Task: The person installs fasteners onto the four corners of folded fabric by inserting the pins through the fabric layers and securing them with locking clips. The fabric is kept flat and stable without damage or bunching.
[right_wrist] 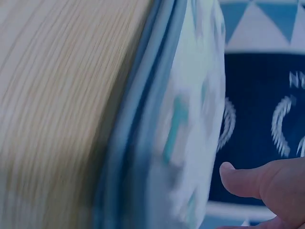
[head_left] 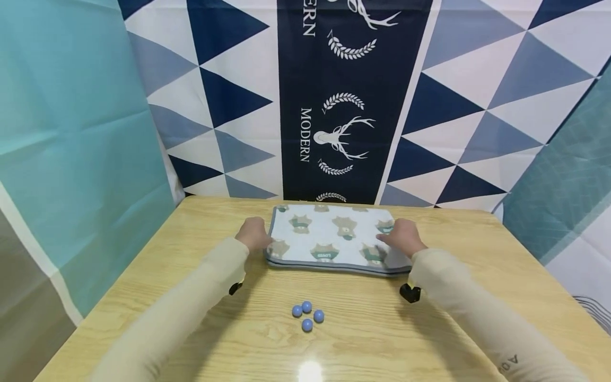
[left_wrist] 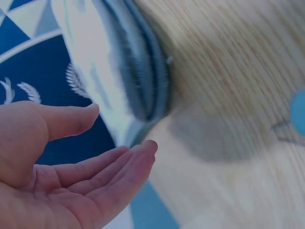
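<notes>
A folded white cloth [head_left: 334, 233] with a bear print and grey-blue edging lies at the back of the wooden table. At its left side is my left hand [head_left: 254, 233]; in the left wrist view that hand [left_wrist: 81, 176] has its thumb and fingers extended and apart, fingertips near the folded corner, nothing between them. On the opposite side, my right hand [head_left: 404, 237] reaches over the cloth's right edge with its thumb stretched out. The right wrist view shows that thumb [right_wrist: 248, 181] straight beside the cloth's layered edge [right_wrist: 157, 95]; most of the right fingers are out of frame.
Several small blue balls [head_left: 307, 324] sit together on the table [head_left: 363, 339] in front of the cloth. Behind the table hangs a patterned curtain [head_left: 238, 106], with a teal sheet [head_left: 81, 132] on the left side.
</notes>
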Action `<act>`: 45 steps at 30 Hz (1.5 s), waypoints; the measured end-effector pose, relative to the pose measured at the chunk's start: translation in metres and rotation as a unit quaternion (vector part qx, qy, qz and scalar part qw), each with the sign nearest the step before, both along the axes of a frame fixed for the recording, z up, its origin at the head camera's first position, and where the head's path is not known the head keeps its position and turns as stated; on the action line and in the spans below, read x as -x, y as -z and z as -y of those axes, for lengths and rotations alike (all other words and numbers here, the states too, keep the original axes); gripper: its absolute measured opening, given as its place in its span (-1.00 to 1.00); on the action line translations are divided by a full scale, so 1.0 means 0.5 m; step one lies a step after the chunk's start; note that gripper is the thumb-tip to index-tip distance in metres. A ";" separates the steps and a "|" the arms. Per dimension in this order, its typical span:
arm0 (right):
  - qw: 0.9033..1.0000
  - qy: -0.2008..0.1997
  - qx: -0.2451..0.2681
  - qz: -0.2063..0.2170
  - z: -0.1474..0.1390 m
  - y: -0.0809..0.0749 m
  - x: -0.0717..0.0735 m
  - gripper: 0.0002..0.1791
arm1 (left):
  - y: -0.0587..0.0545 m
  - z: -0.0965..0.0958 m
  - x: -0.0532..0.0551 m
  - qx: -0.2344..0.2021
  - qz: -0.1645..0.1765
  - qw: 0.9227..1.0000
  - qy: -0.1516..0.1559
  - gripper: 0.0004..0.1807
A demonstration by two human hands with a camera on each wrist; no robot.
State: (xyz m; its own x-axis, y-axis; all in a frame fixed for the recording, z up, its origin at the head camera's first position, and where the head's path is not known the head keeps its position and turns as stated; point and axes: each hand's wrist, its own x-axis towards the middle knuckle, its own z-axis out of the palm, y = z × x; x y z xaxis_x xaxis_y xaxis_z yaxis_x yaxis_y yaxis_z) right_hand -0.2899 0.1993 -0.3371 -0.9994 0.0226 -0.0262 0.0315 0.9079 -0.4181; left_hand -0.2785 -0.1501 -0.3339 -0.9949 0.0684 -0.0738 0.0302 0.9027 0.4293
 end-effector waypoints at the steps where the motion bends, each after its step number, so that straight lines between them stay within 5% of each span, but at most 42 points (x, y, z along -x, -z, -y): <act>1: 1.000 -0.012 -0.005 -0.018 0.013 -0.002 -0.002 -0.46 | -0.005 0.001 -0.005 -0.002 -0.002 1.000 0.011 -0.57; 6: 0.995 -0.077 -0.008 -0.055 0.107 0.001 -0.028 -0.56 | -0.026 0.035 -0.038 0.034 -0.025 0.992 0.121 -0.71; 8: 0.993 -0.101 -0.011 -0.052 0.147 0.003 -0.040 -0.47 | -0.031 0.054 -0.052 0.057 -0.036 0.982 0.177 -0.88; 11: 0.990 -0.135 0.001 -0.044 0.199 0.004 -0.056 -0.46 | -0.030 0.081 -0.070 0.073 -0.053 0.961 0.262 -0.88; 15: 0.980 -0.191 0.012 -0.057 0.255 0.007 -0.071 -0.54 | -0.012 0.105 -0.092 0.069 -0.058 0.941 0.327 -0.90; 19: 0.966 -0.248 0.011 -0.068 0.298 0.018 -0.074 -0.57 | 0.011 0.114 -0.115 0.098 -0.055 0.935 0.337 -0.85; 26: 0.944 -0.324 0.008 -0.057 0.350 0.032 -0.070 -0.58 | 0.031 0.109 -0.139 0.168 -0.073 0.933 0.310 -0.71; 33: 0.935 -0.350 0.003 -0.065 0.377 0.052 -0.065 -0.63 | 0.043 0.105 -0.144 0.194 -0.092 0.931 0.294 -0.68; 39: 0.933 -0.353 0.011 -0.074 0.380 0.068 -0.053 -0.73 | 0.054 0.106 -0.138 0.172 -0.116 0.930 0.305 -0.69; 45: 0.920 -0.376 0.045 -0.106 0.369 0.085 -0.026 -0.88 | 0.054 0.111 -0.114 0.087 -0.133 0.934 0.319 -0.73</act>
